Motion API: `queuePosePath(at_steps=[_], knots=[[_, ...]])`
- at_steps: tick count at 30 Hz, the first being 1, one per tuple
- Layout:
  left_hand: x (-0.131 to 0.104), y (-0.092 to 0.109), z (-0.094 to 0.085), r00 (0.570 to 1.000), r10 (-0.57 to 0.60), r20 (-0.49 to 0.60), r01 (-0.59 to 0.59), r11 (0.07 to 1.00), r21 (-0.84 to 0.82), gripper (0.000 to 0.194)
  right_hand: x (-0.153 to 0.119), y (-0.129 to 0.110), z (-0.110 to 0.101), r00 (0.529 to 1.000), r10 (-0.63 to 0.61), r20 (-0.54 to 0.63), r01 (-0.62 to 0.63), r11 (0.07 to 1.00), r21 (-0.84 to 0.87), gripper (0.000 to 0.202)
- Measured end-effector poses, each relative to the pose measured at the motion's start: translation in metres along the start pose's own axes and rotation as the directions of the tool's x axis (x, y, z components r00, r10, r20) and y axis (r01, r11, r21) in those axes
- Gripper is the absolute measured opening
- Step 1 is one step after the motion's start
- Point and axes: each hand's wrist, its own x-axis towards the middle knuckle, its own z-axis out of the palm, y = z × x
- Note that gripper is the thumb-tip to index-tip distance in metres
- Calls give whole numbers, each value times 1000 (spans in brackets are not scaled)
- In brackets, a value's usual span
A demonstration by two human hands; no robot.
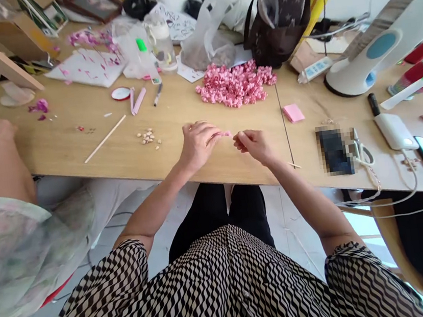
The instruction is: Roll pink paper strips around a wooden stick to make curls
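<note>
Head view: my left hand (200,141) pinches a pink piece (225,134), right hand (255,144) curls, contents unclear; heap (231,85) seems done, pad (294,113) left.

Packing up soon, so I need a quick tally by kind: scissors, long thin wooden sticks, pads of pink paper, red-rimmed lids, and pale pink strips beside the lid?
Scissors: 1
Long thin wooden stick: 1
Pink paper pad: 1
Red-rimmed lid: 1
Pale pink strips: 2
Total: 6
</note>
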Motion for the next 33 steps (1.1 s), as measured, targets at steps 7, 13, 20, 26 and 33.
queuePosePath(at_steps=[7,13,20,26,33], knots=[[49,-23,27,966,229,-119,-212,967,143,23,51,-22,-8,992,101,77,-127,813,568,40],[67,-46,53,988,103,-114,-116,986,-118,36,78,-5,-13,991,-80,-109,120,890,441,43],[65,-56,60,927,-295,231,354,487,-799,57,83,11,-11,964,-190,-186,249,890,381,36],[61,-44,62,838,-341,425,502,181,-846,42,81,16,-2,972,-158,-175,212,908,361,38],[55,-46,62,870,-369,325,437,276,-856,27,77,17,2,991,-82,-105,118,905,409,43]])
